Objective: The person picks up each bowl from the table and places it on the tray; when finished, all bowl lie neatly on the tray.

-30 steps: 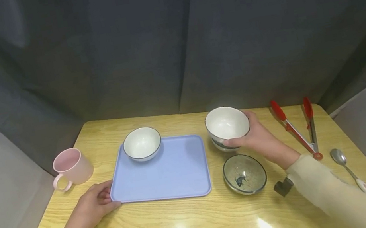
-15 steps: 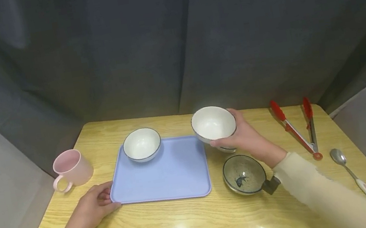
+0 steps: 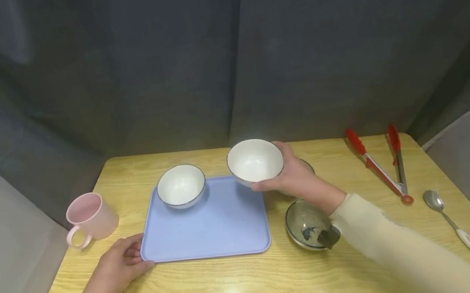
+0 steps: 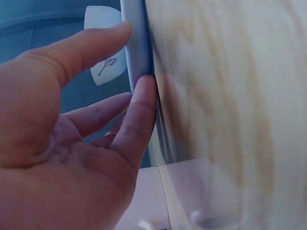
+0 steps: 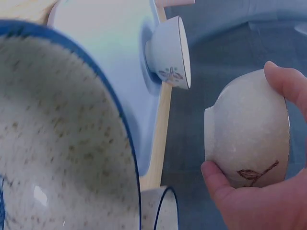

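My right hand (image 3: 292, 175) grips a white bowl (image 3: 255, 160) by its right side, above the back right corner of the blue tray (image 3: 211, 228). In the right wrist view the hand (image 5: 268, 191) pinches this bowl (image 5: 249, 129), raised off the surface. A second white bowl (image 3: 181, 186) sits upright on the tray's back left corner. My left hand (image 3: 118, 270) holds the tray's front left corner; in the left wrist view the thumb and fingers of the hand (image 4: 81, 124) touch the tray's edge (image 4: 139, 48).
A speckled bowl (image 3: 305, 223) stands right of the tray, partly behind the right wrist's camera. Another bowl (image 3: 308, 165) is mostly hidden behind the right hand. A pink mug (image 3: 95, 219) stands at the left. Red tongs (image 3: 379, 171) and a spoon (image 3: 450, 222) lie at the right.
My right hand has carried the white bowl leftward, from above the bowl behind the speckled one to over the tray's corner. The left hand stays at the tray.
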Available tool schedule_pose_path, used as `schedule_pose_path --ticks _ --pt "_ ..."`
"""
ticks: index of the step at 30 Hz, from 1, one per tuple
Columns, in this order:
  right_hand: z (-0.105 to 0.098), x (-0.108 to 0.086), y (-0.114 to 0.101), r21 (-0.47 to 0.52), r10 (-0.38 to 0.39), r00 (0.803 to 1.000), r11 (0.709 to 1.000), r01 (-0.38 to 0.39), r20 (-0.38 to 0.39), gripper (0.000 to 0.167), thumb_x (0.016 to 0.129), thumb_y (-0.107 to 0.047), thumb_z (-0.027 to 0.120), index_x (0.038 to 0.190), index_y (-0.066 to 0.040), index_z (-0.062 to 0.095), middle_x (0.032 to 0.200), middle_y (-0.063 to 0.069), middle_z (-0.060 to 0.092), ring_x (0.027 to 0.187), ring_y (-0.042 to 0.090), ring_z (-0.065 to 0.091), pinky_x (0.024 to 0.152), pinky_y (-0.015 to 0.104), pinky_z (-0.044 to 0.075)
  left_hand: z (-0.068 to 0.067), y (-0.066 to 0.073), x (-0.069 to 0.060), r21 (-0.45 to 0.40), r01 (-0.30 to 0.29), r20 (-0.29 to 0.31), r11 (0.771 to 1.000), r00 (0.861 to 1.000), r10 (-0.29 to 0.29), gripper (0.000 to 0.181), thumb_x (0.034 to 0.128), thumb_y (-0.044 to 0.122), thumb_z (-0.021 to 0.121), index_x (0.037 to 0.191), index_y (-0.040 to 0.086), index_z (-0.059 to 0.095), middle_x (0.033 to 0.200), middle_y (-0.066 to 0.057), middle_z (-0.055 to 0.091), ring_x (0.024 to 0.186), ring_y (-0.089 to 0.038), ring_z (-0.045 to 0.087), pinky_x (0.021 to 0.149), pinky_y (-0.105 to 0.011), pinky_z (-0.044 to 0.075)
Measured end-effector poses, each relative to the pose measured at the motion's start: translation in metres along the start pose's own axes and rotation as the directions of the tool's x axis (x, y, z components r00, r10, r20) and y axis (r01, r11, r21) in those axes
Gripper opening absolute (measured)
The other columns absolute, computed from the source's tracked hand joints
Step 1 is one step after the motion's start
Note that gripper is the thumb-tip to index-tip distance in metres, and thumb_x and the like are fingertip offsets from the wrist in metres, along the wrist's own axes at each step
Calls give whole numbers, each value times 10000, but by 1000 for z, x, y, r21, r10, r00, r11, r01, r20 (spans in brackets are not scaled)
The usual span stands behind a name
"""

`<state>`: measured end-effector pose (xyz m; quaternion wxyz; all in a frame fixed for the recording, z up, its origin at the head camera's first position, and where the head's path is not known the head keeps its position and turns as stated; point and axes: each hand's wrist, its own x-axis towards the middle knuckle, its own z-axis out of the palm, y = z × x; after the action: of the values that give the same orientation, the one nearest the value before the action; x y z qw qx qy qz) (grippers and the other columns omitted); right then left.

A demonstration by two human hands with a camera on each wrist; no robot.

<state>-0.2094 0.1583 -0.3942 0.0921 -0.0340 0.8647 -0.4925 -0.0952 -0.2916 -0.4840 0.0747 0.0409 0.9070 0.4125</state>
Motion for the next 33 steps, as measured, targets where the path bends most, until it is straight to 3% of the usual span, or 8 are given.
schedule_pose_path --ticks 7,15,25,33 --pt "12 5 -6 53 17 999 998 -20 46 1373 779 -342 1037 1783 -154 120 1742 185 437 1539 401 522 1348 587 419 1 0 -1 6 -3 -3 1000 1000 3 740 919 125 931 1518 -132 580 1237 -192 690 1081 -223 751 882 -207 683" --pt "26 14 -9 105 6 998 994 -13 65 1355 760 -271 1044 1767 -118 150 1714 187 455 1488 390 559 1315 535 469 1 1 0 1 3 -2 1000 1000 -3 733 921 122 929 1520 -122 585 1254 -197 690 1089 -222 748 895 -215 685" --pt "46 23 -4 76 49 994 996 -56 95 1392 733 -270 1046 1756 -59 126 1674 259 469 1509 414 540 1361 560 420 2 1 2 7 -14 -10 1000 1000 14 737 916 109 929 1510 -148 578 1240 -212 695 1087 -248 763 901 -264 700" --pt "56 24 -4 106 75 991 991 -87 113 1376 734 -230 1048 1750 -47 138 1664 260 474 1497 418 556 1351 543 438 1 3 2 12 -11 -15 1000 1000 11 725 913 101 929 1503 -145 586 1237 -204 712 1079 -237 764 880 -218 689"
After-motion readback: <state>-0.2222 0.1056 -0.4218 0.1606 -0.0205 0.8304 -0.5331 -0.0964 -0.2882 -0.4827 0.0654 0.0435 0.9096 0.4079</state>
